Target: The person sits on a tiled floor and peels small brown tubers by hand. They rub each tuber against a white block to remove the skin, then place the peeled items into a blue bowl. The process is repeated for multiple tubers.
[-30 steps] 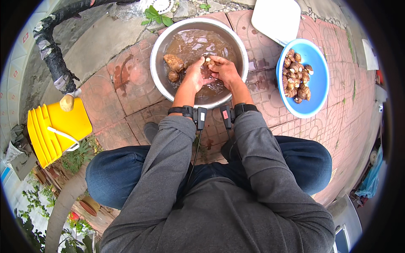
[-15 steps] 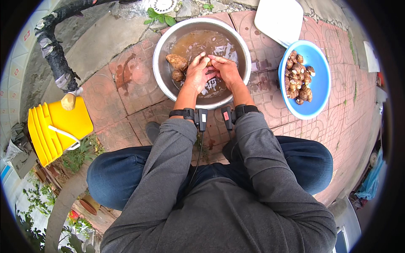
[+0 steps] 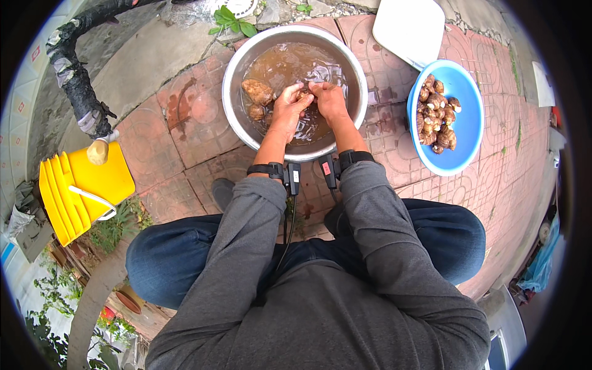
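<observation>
Both hands are over a metal basin (image 3: 232, 117) of muddy brown water. My left hand (image 3: 287, 112) is closed around a small brown taro (image 3: 302, 95), mostly hidden by the fingers. From the other side my right hand (image 3: 330, 102) pinches the same taro, thumb and fingertips against it. Left of my hands a larger brown taro (image 3: 257, 91) pokes out of the water, with a smaller one (image 3: 256, 111) just below it. On the right, a light blue basin (image 3: 467, 126) holds several brown taros (image 3: 439, 117) with whitish ends.
A white square lid or board (image 3: 409, 31) lies beside the blue basin. At left, a yellow bucket (image 3: 102, 176) lies on its side below a dark wrapped pipe (image 3: 79, 86). Red patterned paving (image 3: 197, 142) surrounds the basins. A green plant (image 3: 233, 22) grows behind the metal basin.
My right hand's fingers have shifted slightly and bent more over the taro. My left hand has turned a little, its fingers curled around it. The basins stay put.
</observation>
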